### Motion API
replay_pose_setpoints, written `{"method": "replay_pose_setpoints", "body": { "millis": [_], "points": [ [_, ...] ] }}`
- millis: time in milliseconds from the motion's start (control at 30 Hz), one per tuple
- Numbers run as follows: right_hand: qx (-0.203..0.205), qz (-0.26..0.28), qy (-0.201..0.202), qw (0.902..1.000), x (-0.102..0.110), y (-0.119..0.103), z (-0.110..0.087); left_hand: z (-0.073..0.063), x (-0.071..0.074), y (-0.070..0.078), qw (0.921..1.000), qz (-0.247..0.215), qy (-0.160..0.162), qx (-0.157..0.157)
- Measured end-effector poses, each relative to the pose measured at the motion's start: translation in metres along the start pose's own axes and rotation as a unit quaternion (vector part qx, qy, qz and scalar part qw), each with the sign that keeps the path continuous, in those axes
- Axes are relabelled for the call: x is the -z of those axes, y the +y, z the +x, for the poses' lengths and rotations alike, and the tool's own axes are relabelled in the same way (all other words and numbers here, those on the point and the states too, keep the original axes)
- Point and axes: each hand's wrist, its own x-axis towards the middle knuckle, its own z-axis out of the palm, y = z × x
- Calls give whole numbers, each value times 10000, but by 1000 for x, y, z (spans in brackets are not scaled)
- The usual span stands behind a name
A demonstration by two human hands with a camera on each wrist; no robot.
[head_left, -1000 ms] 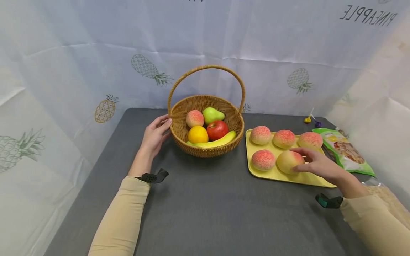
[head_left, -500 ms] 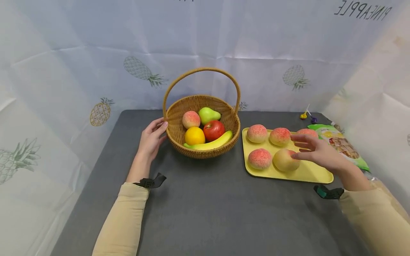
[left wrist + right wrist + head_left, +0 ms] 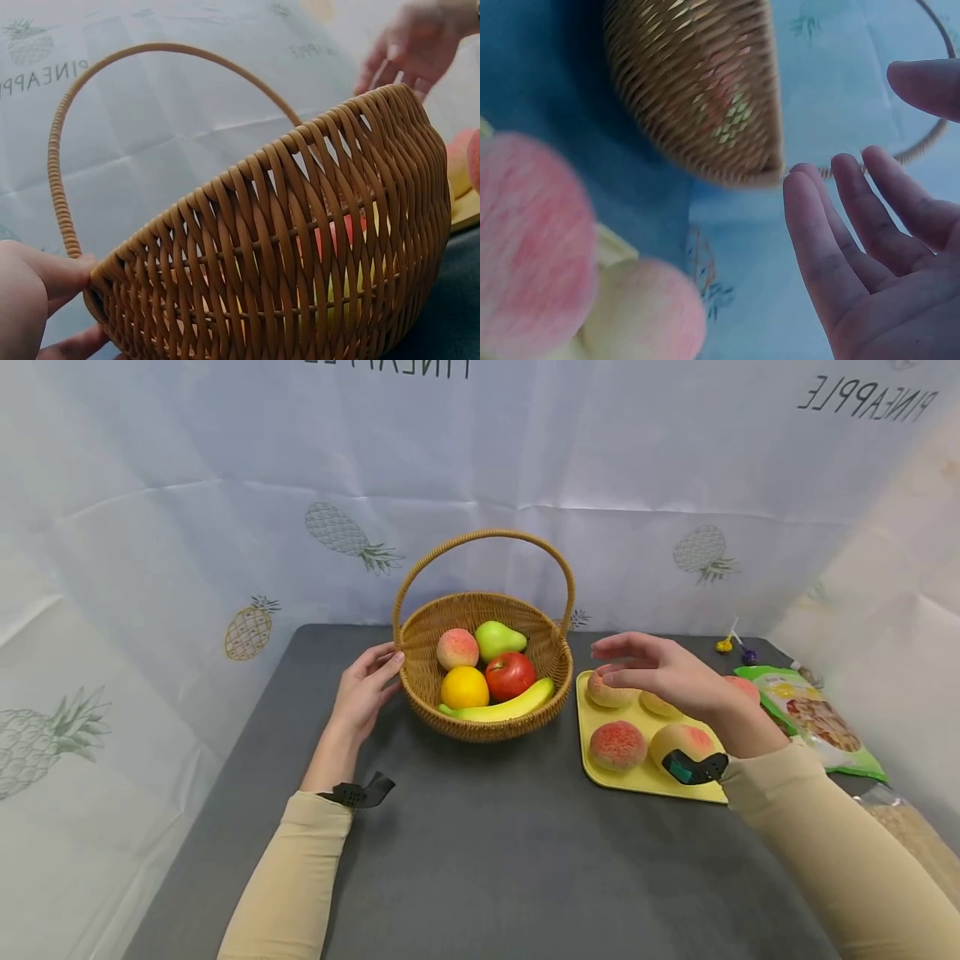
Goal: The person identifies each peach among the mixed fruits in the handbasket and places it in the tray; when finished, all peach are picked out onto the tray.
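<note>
A wicker basket [image 3: 487, 728] with a tall arched handle holds a peach [image 3: 457, 649], a green pear [image 3: 498, 641], a red apple [image 3: 511, 675], an orange [image 3: 464, 688] and a banana [image 3: 504, 706]. At its left side, my left hand [image 3: 363, 692] pinches the rim, thumb on top and fingers beneath, as the left wrist view shows. My right hand [image 3: 667, 675] is in the air above the yellow tray [image 3: 637, 781], fingers extended and holding nothing. Peaches lie on that tray, one at the front left [image 3: 618, 745]; the right hand and forearm partly cover others.
To the tray's right lies a green-and-white snack bag [image 3: 813, 714], with a clear bag [image 3: 911, 827] nearer the right edge. Two lollipops, one yellow [image 3: 723, 645] and one purple [image 3: 749, 656], lie at the back right. A pineapple-print curtain [image 3: 480, 460] hangs behind the dark table [image 3: 465, 852].
My right hand has let go of the front peach on the tray, risen and moved left toward the basket. The left hand stays at the basket's rim. The camera view shifts slightly.
</note>
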Motion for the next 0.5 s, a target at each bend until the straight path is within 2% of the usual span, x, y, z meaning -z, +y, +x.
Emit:
{"method": "replay_pose_setpoints", "body": {
  "millis": [267,500],
  "points": [
    [258,283,-278,9989,-8,-22,26,1,-1,-1,10000,59,54,-4],
    [467,205,-342,9981,-23,-39,52,1,0,-2,10000,78,50,-21]
  ]
}}
